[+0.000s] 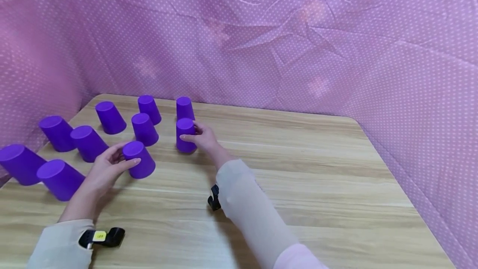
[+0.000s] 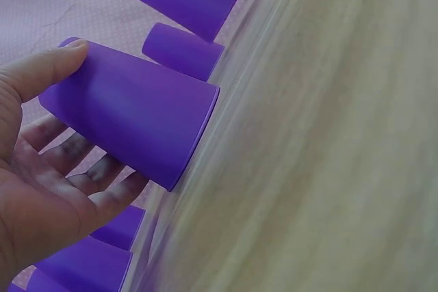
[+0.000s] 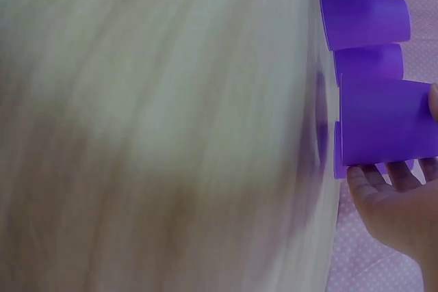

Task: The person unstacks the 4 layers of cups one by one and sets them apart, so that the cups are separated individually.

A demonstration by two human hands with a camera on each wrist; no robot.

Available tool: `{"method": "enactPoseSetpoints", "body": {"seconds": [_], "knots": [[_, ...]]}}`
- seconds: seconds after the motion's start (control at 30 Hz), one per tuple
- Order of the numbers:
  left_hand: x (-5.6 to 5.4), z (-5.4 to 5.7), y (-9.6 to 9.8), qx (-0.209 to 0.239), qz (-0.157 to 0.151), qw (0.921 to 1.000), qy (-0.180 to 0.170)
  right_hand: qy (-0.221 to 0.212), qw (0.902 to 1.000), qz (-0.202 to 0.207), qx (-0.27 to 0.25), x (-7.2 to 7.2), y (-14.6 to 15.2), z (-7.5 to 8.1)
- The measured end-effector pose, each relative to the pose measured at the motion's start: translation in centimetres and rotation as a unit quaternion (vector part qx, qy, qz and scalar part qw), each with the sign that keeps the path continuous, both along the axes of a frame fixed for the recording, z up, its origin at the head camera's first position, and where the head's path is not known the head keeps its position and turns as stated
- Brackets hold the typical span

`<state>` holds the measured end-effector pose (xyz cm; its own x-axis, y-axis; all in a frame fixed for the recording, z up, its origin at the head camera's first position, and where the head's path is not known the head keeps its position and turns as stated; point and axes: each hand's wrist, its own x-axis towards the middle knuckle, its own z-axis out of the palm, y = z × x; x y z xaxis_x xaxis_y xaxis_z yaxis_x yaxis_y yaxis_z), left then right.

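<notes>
My left hand point(image 1: 106, 168) grips an upside-down purple cup point(image 1: 141, 162), thumb on one side and fingers on the other. In the left wrist view, the thumb presses near the narrow end of this cup point(image 2: 137, 111). My right hand point(image 1: 205, 139) holds another upside-down purple cup point(image 1: 185, 138) farther forward, in front of a standing cup point(image 1: 184, 108). The right wrist view shows the fingers under the side of the held cup point(image 3: 387, 121), with a dark shadow on the table beside its rim. Whether either rim touches the table, I cannot tell.
Several more upside-down purple cups stand on the left part of the wooden table point(image 1: 317, 169), among them a near-left cup point(image 1: 61, 182) and a middle cup point(image 1: 145, 131). Pink dotted cloth point(image 1: 261, 45) hangs behind the table and along its sides.
</notes>
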<state>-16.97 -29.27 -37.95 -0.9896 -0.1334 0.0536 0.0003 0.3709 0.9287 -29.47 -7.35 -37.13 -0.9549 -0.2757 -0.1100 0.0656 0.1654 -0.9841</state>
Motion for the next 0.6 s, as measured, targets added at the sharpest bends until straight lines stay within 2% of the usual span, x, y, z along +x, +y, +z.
{"method": "enactPoseSetpoints", "body": {"seconds": [0.33,0.4,0.6], "knots": [[-0.8,-1.5,-0.9,0.010,0.011,0.9999,-0.002,0.008,0.9994,0.001,-0.034,0.7,-1.0,-0.9],[-0.8,-1.4,-0.8,0.008,0.014,0.9998,-0.006,0.009,0.9994,0.002,-0.034,0.8,-1.1,-1.1],[-0.1,0.0,0.0,-0.010,0.012,0.9997,-0.017,0.006,0.9997,-0.001,-0.025,0.8,-1.3,-1.4]]}}
